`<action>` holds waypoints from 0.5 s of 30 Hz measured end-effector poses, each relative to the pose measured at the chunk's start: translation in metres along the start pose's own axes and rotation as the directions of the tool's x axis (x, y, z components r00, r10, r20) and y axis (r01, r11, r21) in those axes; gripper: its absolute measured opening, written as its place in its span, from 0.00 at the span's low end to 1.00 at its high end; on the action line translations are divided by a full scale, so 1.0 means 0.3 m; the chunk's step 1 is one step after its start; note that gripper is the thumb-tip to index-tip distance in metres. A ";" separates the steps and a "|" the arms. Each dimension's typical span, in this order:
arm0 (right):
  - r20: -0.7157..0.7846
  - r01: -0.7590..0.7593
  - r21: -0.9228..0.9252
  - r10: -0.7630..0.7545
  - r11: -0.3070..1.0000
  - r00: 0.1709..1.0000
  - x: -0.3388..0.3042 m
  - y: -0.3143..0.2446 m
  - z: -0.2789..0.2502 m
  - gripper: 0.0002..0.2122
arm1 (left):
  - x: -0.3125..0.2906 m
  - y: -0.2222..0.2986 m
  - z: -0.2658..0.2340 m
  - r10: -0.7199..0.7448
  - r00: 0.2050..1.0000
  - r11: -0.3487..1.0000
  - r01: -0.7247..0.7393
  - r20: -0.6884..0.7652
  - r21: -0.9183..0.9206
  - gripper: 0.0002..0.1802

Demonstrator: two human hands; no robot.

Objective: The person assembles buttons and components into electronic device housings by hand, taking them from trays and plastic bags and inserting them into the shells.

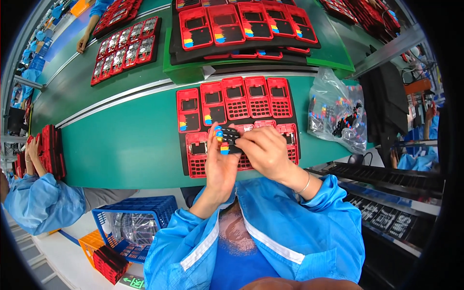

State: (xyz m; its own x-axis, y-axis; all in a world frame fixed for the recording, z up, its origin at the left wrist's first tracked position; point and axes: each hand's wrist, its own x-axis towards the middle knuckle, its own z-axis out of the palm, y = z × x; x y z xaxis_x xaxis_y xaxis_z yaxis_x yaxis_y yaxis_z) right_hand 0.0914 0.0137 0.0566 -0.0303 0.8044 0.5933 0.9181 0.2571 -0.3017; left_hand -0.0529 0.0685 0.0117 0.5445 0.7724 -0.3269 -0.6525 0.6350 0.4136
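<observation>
In front of me my left hand (220,173) holds a black rubber keypad (230,135) with blue, yellow and red keys, its thumb and fingers along the keypad's left side. My right hand (268,151) is closed in a pinch at the keypad's right edge. Both hands are over a black tray (183,162) of red device housings in two rows. At the far left of the tray, a red housing (188,104) and its neighbour have black keypads with coloured keys in them. Other housings, such as the far right one (280,99), show bare key holes. My hands cover part of the near row.
A clear bag (333,113) of loose keypads lies right of the tray. Beyond stands a green platform (193,74) stacked with trays of red housings. A tray of housings with circuit boards (126,50) lies far left. Another person's hands (33,151) touch stacked red housings on the left.
</observation>
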 end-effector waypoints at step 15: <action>0.126 -0.278 0.070 0.268 0.958 0.955 0.091 0.321 0.172 0.05 | -0.047 0.066 -0.090 -0.008 0.999 0.982 0.001 -0.039 -0.189 0.27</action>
State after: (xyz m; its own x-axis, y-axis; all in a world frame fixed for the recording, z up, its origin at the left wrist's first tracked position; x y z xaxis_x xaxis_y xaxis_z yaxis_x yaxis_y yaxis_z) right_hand 0.1585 0.0880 0.0052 0.1673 0.9047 0.3918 0.8601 0.0604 -0.5066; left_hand -0.0878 0.0707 0.0015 0.5291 0.7669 -0.3633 -0.7400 0.6265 0.2447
